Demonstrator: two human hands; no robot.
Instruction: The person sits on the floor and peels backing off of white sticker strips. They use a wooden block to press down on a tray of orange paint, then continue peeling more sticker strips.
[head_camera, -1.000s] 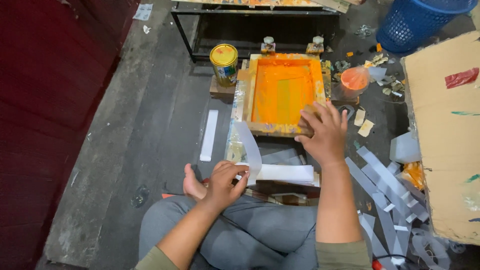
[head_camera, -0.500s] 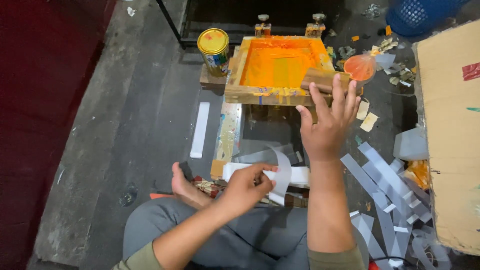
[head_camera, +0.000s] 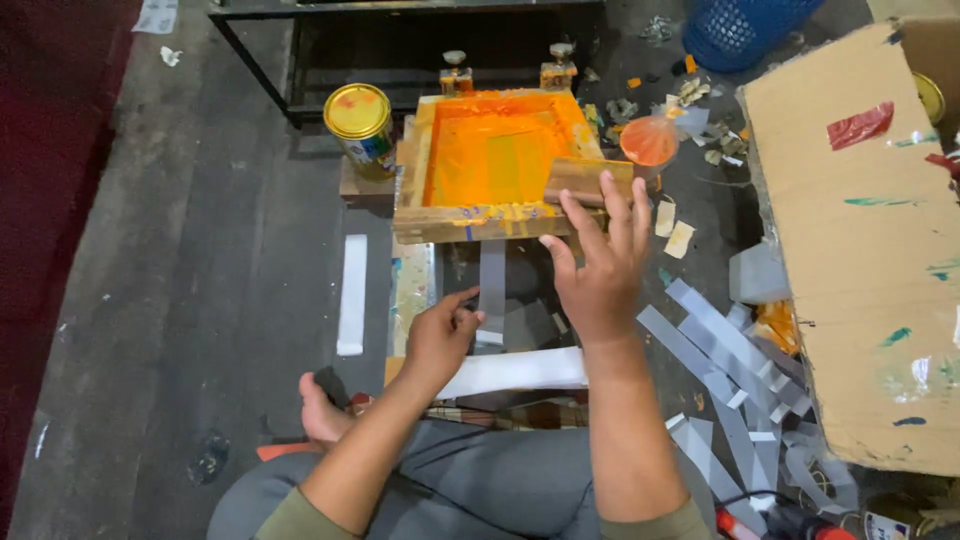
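A wooden screen frame (head_camera: 470, 222) coated in orange ink sits in front of me, its near edge raised. My right hand (head_camera: 600, 275) grips its front right corner, fingers over the edge beside a wooden squeegee block (head_camera: 580, 178), thumb below. My left hand (head_camera: 440, 335) pinches a grey strip (head_camera: 492, 285) that lies lengthways on the dark base under the raised frame. A white strip (head_camera: 515, 370) lies crosswise just in front of my legs.
A yellow-lidded paint can (head_camera: 360, 120) stands left of the frame, and an orange ink cup (head_camera: 648, 140) to its right. Several loose grey strips (head_camera: 730, 370) lie at my right beside a large cardboard sheet (head_camera: 860, 230). Another white strip (head_camera: 352, 295) lies on the floor at left.
The frame's near edge has come up under my right hand. My left hand has carried the curled grey strip forward and laid it flat beneath the frame.
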